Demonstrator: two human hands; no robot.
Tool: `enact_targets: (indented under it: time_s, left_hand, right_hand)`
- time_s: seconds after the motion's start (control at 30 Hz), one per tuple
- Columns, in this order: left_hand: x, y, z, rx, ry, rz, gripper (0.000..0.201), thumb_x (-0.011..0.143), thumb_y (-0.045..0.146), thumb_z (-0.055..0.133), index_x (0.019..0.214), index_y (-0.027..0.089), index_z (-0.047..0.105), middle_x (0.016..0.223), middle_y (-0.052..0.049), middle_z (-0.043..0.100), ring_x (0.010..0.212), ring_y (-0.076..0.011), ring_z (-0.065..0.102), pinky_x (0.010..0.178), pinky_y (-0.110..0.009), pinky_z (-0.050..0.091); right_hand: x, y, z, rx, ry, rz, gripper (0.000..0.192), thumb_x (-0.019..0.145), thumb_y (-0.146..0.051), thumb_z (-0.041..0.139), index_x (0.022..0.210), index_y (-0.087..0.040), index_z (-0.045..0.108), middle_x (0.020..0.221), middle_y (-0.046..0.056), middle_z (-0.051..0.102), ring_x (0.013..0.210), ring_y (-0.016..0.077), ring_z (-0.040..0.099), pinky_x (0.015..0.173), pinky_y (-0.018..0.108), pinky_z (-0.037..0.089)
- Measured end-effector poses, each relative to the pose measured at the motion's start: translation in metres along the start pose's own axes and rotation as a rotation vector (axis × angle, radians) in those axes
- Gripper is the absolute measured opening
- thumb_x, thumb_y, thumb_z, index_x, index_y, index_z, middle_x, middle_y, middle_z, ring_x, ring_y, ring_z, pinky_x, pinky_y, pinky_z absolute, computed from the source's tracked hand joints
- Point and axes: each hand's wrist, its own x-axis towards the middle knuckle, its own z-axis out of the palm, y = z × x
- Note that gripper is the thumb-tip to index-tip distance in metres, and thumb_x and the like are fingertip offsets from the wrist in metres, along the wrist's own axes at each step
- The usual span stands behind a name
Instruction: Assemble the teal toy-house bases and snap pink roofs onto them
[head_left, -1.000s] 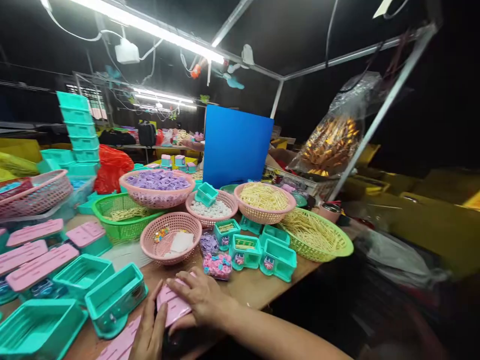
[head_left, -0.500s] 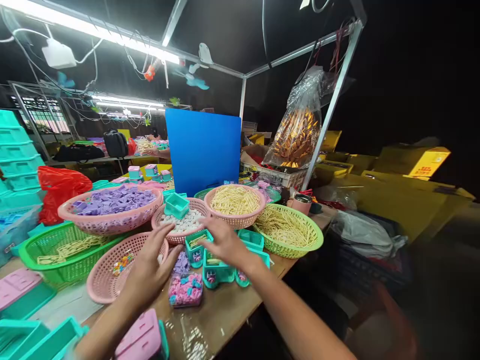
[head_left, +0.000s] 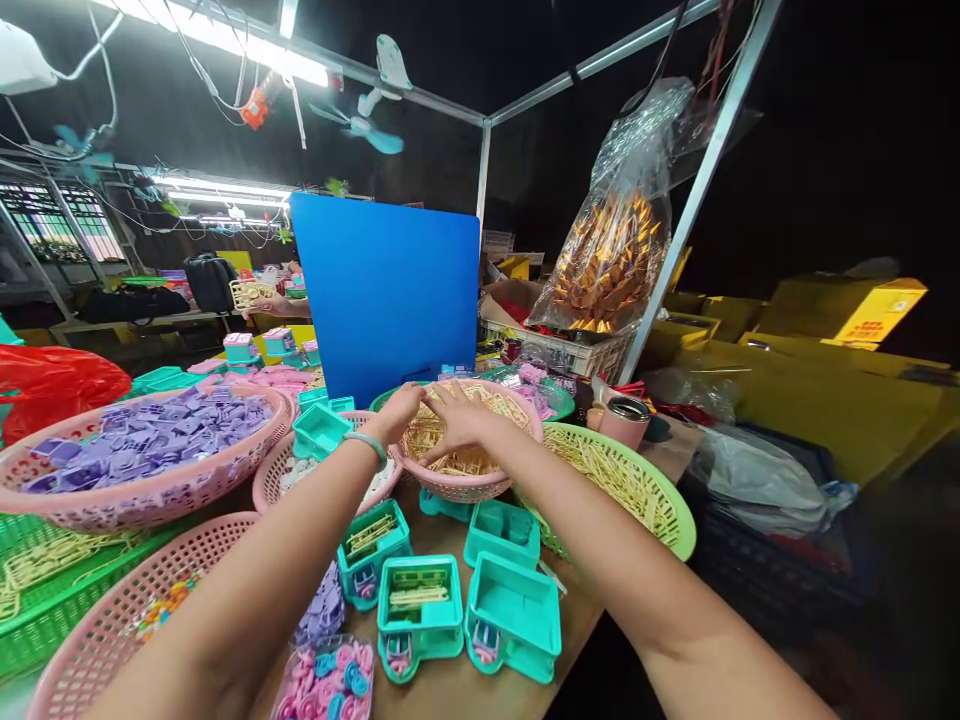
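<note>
At the far left a wide pink basket of purple pieces (head_left: 150,450) sits above a green basket (head_left: 45,580) and a nearer pink basket (head_left: 112,620) with a few coloured bits. Right of these, a pink basket of white pieces (head_left: 292,475) carries a small teal tray (head_left: 319,430).

The left hand (head_left: 401,410) rests on the near left rim of the pink basket of yellow sticks (head_left: 480,485), fingers curled over the edge; whether it grips anything I cannot tell. The right hand (head_left: 457,420) lies just beside it, fingers spread open over the sticks, which mostly run left to right in a loose heap (no single stick can be picked out). This basket sits mid-table in front of the blue board (head_left: 386,295), touching the green basket of sticks (head_left: 645,500) on its right.

Half a second ago both hands were nearer, over the teal boxes (head_left: 420,605); now they are farther out, in the stick basket.

The table edge (head_left: 570,640) runs close on the right; bare wood shows only between the boxes.
</note>
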Motion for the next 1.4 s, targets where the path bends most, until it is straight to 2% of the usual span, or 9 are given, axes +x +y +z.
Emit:
enact_targets:
  time_s: [0.27, 0.43, 0.5, 0.63, 0.7, 0.93, 1.13, 1.3, 1.4]
  left_hand:
    - [0.005, -0.001, -0.009, 0.027, -0.169, -0.177, 0.036, 0.098, 0.039, 0.062, 0.126, 0.016, 0.062, 0.124, -0.01, 0.066, 0.105, -0.0236, 0.067, 0.089, -0.045, 0.059]
    - [-0.004, 0.003, -0.019, 0.218, -0.209, -0.044, 0.037, 0.081, 0.018, 0.074, 0.117, 0.019, 0.066, 0.13, -0.01, 0.066, 0.115, -0.0259, 0.063, 0.098, -0.04, 0.051]
    - [-0.008, 0.008, -0.022, 0.306, -0.231, 0.002, 0.042, 0.069, 0.01, 0.075, 0.11, 0.019, 0.068, 0.122, -0.009, 0.07, 0.112, -0.027, 0.063, 0.094, -0.035, 0.049]
    - [-0.014, 0.017, -0.023, 0.456, -0.381, 0.024, 0.022, 0.062, 0.01, 0.071, 0.082, 0.019, 0.072, 0.086, -0.003, 0.073, 0.084, -0.0227, 0.065, 0.074, -0.03, 0.048]
    - [-0.018, 0.02, -0.021, 0.504, -0.467, 0.017, 0.014, 0.062, 0.013, 0.071, 0.074, 0.02, 0.073, 0.075, 0.0, 0.072, 0.074, -0.0195, 0.064, 0.067, -0.028, 0.046]
    - [-0.024, 0.014, -0.017, 0.604, -0.512, -0.013, 0.028, 0.063, 0.012, 0.063, 0.088, 0.018, 0.076, 0.082, -0.004, 0.074, 0.073, -0.019, 0.064, 0.063, -0.027, 0.045]
    - [-0.026, 0.016, -0.022, 0.541, -0.566, -0.018, 0.039, 0.06, 0.014, 0.066, 0.097, 0.015, 0.075, 0.087, -0.006, 0.074, 0.08, -0.0224, 0.064, 0.066, -0.029, 0.046]
    - [-0.031, 0.018, -0.035, 0.307, -0.592, -0.029, 0.052, 0.063, 0.02, 0.068, 0.115, 0.017, 0.07, 0.112, -0.006, 0.074, 0.101, -0.0243, 0.066, 0.08, -0.028, 0.051]
    - [-0.032, 0.017, -0.04, 0.147, -0.607, -0.036, 0.045, 0.065, 0.02, 0.064, 0.109, 0.018, 0.073, 0.109, -0.005, 0.076, 0.103, -0.0255, 0.068, 0.084, -0.031, 0.054]
  right_hand:
    - [0.009, 0.02, -0.016, -0.144, 0.036, 0.015, 0.077, 0.075, -0.029, 0.076, 0.147, -0.028, 0.051, 0.157, 0.012, 0.045, 0.136, 0.0368, 0.051, 0.111, 0.047, 0.044]
    - [-0.011, 0.039, -0.029, -0.138, 0.091, 0.03, 0.089, 0.073, -0.028, 0.083, 0.153, -0.026, 0.043, 0.159, 0.014, 0.04, 0.144, 0.0382, 0.039, 0.115, 0.052, 0.037]
    - [-0.023, 0.035, -0.03, -0.094, 0.156, -0.049, 0.072, 0.078, -0.027, 0.079, 0.145, -0.026, 0.052, 0.151, 0.012, 0.049, 0.139, 0.0349, 0.045, 0.112, 0.049, 0.04]
    - [-0.037, 0.018, -0.022, 0.029, -0.123, -0.256, 0.038, 0.076, -0.024, 0.075, 0.114, -0.028, 0.072, 0.116, 0.005, 0.069, 0.103, 0.0259, 0.066, 0.088, 0.036, 0.052]
    - [-0.037, 0.011, -0.016, -0.013, -0.228, -0.254, 0.052, 0.071, -0.028, 0.079, 0.122, -0.028, 0.069, 0.118, 0.005, 0.069, 0.1, 0.0272, 0.068, 0.081, 0.034, 0.053]
    - [-0.031, 0.005, -0.005, -0.193, -0.146, -0.205, 0.056, 0.07, -0.028, 0.077, 0.125, -0.023, 0.068, 0.136, 0.014, 0.059, 0.122, 0.0365, 0.059, 0.091, 0.041, 0.053]
    - [-0.021, 0.007, 0.004, -0.085, -0.082, -0.173, 0.048, 0.065, -0.017, 0.075, 0.112, -0.021, 0.071, 0.108, 0.012, 0.071, 0.097, 0.0324, 0.067, 0.076, 0.036, 0.048]
    - [-0.018, 0.041, -0.021, 0.211, -0.021, -0.201, 0.016, 0.069, -0.027, 0.071, 0.084, -0.021, 0.071, 0.078, -0.001, 0.067, 0.075, 0.0203, 0.062, 0.065, 0.029, 0.041]
    - [-0.019, 0.064, -0.03, 0.439, 0.028, -0.183, 0.022, 0.075, -0.037, 0.068, 0.086, -0.019, 0.071, 0.081, 0.0, 0.07, 0.078, 0.0197, 0.064, 0.069, 0.03, 0.047]
